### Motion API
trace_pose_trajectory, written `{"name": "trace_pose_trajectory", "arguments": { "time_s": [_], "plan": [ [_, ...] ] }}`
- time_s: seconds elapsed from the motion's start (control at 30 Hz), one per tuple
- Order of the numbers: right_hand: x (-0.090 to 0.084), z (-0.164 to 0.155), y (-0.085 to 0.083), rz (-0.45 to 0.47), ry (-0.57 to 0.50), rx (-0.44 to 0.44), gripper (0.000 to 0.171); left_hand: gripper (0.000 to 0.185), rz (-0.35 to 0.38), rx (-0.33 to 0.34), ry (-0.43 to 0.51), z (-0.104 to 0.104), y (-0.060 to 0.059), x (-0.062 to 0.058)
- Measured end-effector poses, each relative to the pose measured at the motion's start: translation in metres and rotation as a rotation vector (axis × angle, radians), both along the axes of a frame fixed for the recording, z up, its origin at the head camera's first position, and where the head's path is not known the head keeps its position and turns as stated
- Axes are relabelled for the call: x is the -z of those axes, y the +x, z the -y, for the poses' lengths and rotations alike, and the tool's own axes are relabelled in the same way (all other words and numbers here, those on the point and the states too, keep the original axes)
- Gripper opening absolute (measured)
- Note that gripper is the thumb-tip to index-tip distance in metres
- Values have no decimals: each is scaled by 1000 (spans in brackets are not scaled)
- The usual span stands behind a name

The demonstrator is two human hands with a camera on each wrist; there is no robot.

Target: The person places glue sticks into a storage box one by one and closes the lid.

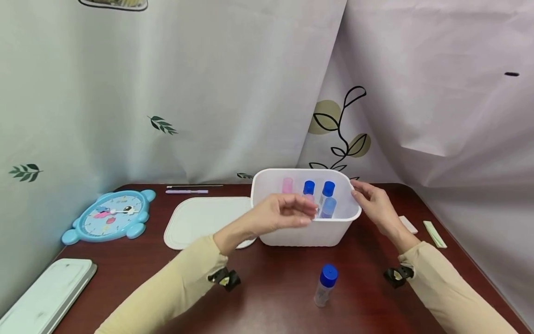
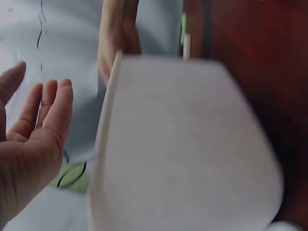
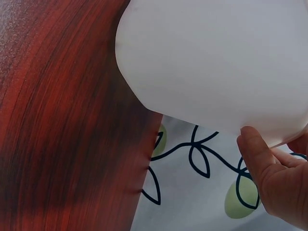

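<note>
A white plastic storage box [image 1: 302, 236] stands on the table with several small capped bottles inside. Among them are a pink-capped bottle [image 1: 287, 184], two dark-blue-capped ones [image 1: 328, 189] and a lighter blue one [image 1: 327, 207]. My left hand [image 1: 283, 212] hovers over the box's front rim, fingers apart from the thumb and nothing held; the left wrist view shows its fingers extended. At the box's right end, my right hand [image 1: 377, 206] grips the rim, its thumb on the outer wall in the right wrist view. A clear bottle with a blue cap [image 1: 325, 285] stands in front of the box.
Left of the box lies a white lid [image 1: 204, 218], with a purple pen [image 1: 187, 191] and a thin rod [image 1: 194, 186] behind. A blue clock [image 1: 111, 215] and a white case [image 1: 46, 297] lie further left. Two small flat items, one a green strip [image 1: 435, 234], lie at right.
</note>
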State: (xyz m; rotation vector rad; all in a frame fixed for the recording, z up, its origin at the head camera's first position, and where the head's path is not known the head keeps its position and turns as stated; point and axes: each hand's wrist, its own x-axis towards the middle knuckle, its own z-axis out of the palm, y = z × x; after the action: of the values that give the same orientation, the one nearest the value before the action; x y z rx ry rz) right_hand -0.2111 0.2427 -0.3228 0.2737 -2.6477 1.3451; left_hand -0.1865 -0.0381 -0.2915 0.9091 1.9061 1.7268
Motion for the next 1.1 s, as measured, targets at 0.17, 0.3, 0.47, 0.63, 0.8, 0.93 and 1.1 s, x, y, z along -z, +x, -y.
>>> {"name": "trace_pose_trajectory", "arguments": {
  "time_s": [0.17,0.3,0.47,0.63,0.8,0.93,1.1],
  "plan": [
    [2,0,0,-8,-4,1,43,38,101,159,11,-15,22,22],
    [2,1,0,-7,6,2,43,40,136,226,-26,-25,32,38],
    [1,1,0,-15,6,0,44,41,152,273,-62,-32,39,49],
    [-1,0,0,-14,-2,-1,44,38,156,302,-64,-34,42,55],
    [0,0,0,-14,-1,-1,44,33,111,302,-49,-36,43,62],
    [0,0,0,-11,-1,-1,44,32,41,295,-66,-35,42,60],
    [-1,0,0,-9,0,-4,44,33,32,255,4,-26,31,32]
  ]
}}
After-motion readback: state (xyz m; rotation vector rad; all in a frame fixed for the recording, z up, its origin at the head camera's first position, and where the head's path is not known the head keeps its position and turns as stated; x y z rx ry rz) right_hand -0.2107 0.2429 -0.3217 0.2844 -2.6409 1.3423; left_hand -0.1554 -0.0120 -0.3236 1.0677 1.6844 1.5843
